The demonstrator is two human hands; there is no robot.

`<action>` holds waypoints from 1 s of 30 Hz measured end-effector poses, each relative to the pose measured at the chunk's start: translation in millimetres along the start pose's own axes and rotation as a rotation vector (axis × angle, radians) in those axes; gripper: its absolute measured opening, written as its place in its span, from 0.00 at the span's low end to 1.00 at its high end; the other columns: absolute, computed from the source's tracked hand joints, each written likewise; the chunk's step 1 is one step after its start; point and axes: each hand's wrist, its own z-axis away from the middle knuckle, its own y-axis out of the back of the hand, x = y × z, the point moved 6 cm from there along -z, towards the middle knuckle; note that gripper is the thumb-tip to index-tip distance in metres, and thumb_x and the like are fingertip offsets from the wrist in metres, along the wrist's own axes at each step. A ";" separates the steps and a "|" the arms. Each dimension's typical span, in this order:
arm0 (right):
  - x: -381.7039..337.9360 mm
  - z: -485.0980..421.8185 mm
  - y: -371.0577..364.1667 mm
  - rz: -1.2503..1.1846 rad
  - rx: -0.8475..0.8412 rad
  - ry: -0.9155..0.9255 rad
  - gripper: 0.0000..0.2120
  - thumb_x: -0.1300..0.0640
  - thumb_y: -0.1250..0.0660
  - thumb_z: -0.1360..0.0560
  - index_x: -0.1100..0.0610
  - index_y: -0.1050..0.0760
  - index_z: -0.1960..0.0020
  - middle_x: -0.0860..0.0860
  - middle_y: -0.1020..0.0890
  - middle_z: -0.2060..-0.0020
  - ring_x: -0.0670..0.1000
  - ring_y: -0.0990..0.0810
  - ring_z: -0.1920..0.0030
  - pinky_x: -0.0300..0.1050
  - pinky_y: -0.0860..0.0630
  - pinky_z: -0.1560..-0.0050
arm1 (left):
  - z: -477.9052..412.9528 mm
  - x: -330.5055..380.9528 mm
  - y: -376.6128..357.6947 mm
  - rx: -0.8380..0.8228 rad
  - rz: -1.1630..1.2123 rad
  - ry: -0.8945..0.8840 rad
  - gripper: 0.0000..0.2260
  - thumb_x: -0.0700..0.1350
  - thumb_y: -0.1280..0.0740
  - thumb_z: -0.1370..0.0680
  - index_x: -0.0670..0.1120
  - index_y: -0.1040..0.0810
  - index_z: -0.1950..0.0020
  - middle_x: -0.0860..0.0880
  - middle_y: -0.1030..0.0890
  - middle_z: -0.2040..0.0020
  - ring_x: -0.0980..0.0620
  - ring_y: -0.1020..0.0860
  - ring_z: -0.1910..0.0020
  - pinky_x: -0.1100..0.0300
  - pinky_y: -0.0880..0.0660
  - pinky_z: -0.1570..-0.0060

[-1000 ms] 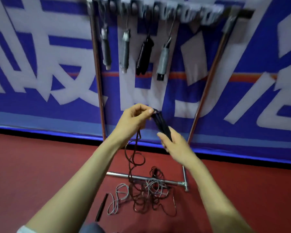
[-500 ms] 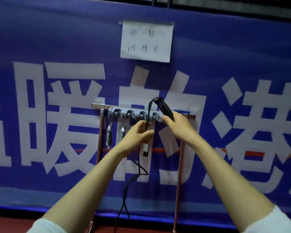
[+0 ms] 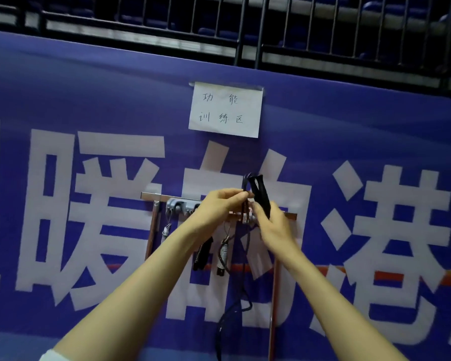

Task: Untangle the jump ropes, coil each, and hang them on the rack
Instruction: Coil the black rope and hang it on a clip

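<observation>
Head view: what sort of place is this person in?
Probably a sports arena's training corner: a rack with hanging jump ropes, a big blue banner, and a spectator railing above it.

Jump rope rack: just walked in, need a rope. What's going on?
A person is hanging a black jump rope on the rack. The right hand grips its handles, the left hand pinches the cord beside them. It looks not hooked yet; the cord trails down uncoiled. Other ropes already hang there.

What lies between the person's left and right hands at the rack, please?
In the head view, the black jump rope hangs there: its cord drops between the left hand and the right hand.
</observation>
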 end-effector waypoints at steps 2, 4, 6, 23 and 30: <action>0.5 2.9 -8.4 -0.343 -0.077 -0.135 0.15 0.42 0.41 0.22 0.53 0.26 0.54 0.46 0.26 0.70 0.44 0.28 0.72 0.35 0.34 0.73 | -3.1 7.4 4.4 0.087 -0.074 -0.062 0.08 0.45 0.32 0.22 0.44 0.18 0.47 0.49 0.16 0.57 0.57 0.19 0.59 0.65 0.23 0.58; -0.9 4.4 -10.4 -0.505 -0.126 -0.127 0.18 0.41 0.38 0.26 0.57 0.27 0.56 0.45 0.31 0.75 0.42 0.35 0.77 0.34 0.38 0.78 | -7.2 13.0 11.2 0.141 -0.156 -0.084 0.06 0.46 0.28 0.24 0.44 0.17 0.51 0.53 0.17 0.62 0.64 0.22 0.65 0.71 0.27 0.63; -4.7 5.8 -10.4 -0.435 -0.138 0.005 0.13 0.46 0.32 0.28 0.57 0.25 0.54 0.44 0.26 0.75 0.41 0.29 0.76 0.32 0.34 0.74 | -10.9 14.2 11.7 0.097 -0.167 -0.040 0.06 0.46 0.26 0.27 0.44 0.16 0.53 0.55 0.18 0.64 0.65 0.23 0.68 0.72 0.30 0.65; 49.3 6.3 -26.8 0.020 0.054 0.011 0.04 0.59 0.35 0.23 0.55 0.23 0.55 0.49 0.22 0.68 0.43 0.27 0.71 0.42 0.29 0.70 | -20.6 2.6 6.0 0.082 -0.176 0.186 0.07 0.36 0.34 0.22 0.32 0.22 0.50 0.41 0.23 0.64 0.54 0.25 0.74 0.65 0.25 0.69; 54.8 11.0 -34.1 0.152 0.032 -0.017 0.03 0.54 0.33 0.23 0.53 0.24 0.51 0.47 0.21 0.67 0.44 0.24 0.68 0.38 0.28 0.69 | -18.6 2.9 23.5 0.255 -0.500 0.067 0.18 0.37 0.30 0.24 0.40 0.38 0.42 0.36 0.22 0.50 0.48 0.23 0.66 0.53 0.21 0.59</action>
